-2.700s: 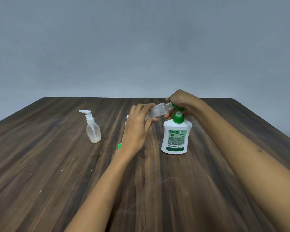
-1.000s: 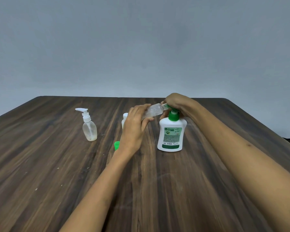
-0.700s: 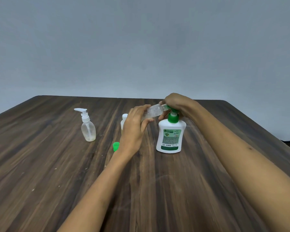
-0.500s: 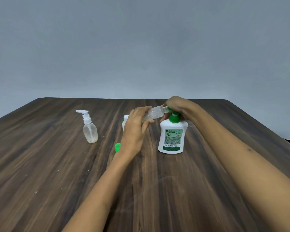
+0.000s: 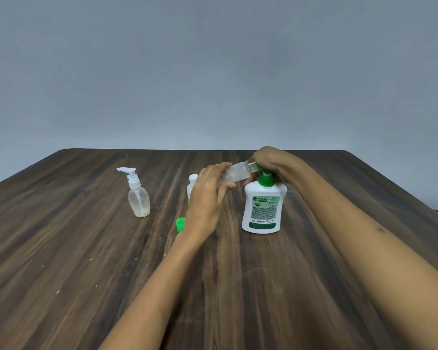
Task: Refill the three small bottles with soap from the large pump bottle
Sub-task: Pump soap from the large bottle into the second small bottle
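Our left hand grips a tilted small clear bottle, its mouth at the large pump bottle's spout. Our right hand presses down on the pump, fingers curled over it.

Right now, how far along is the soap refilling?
Nothing looks finished. In hand: the left hand tilts a clear small bottle to the spout of the large pump bottle while the right hand rests on its pump. Left: the small pump bottle, nearly empty, and a half-hidden one.

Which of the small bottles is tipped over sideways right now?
The clear bottle in the left hand, neck at the pump spout. The pump-top bottle stands upright.
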